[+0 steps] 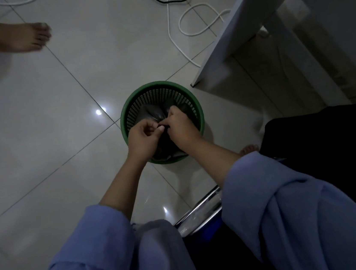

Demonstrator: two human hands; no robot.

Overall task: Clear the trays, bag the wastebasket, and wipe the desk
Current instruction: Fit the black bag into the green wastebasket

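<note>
A round green slatted wastebasket [144,89] stands on the tiled floor below me. Inside it lies a black plastic bag [151,113], bunched at the top. My left hand [143,136] and my right hand [183,127] meet over the basket's near half, and the fingers of both pinch the gathered neck of the bag between them. The lower part of the bag is hidden behind my hands. Both forearms come out of rolled blue sleeves.
A white desk corner [216,67] stands just right of the basket. White cable [184,26] and black cable [165,0] loop on the floor beyond. Another person's bare foot [19,37] is at the far left. A chrome chair frame [202,210] lies under my right arm.
</note>
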